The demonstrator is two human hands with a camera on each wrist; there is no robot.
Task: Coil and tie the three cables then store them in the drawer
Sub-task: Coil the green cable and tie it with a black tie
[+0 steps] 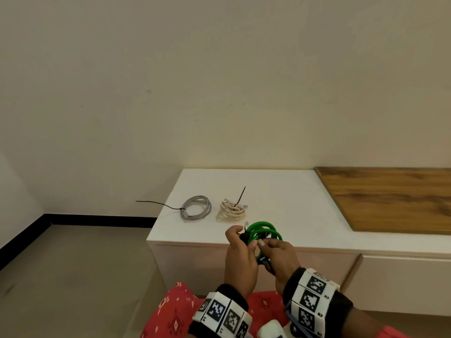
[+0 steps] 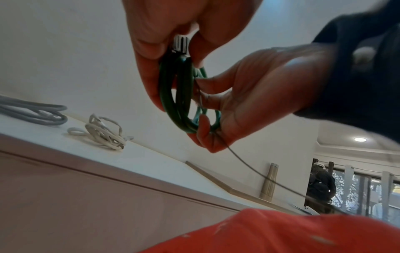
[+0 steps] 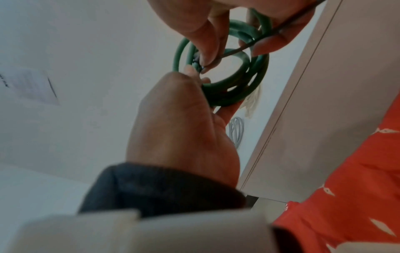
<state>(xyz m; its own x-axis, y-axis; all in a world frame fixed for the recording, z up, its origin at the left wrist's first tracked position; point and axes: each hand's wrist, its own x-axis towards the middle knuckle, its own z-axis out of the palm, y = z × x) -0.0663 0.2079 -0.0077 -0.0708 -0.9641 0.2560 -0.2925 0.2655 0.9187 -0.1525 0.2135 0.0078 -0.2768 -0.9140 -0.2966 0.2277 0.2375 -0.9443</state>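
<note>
Over white cabinet top point(image 1: 280, 191) – left hand point(image 1: 240, 257) clamping green cable point(image 1: 264, 230) coil, right hand point(image 1: 280, 254) pinching black tie point(image 2: 259, 176) just beside that clamp – cinch snug, loops stacked.

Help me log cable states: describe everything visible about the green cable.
The green cable is a thick, rubbery-looking cord wound into several loose loops, held in the air above the white cabinet's front edge. The left hand grips one side of the coil; the right hand pinches a thin black tie against the loops. A pale connector shows at one end.
</note>
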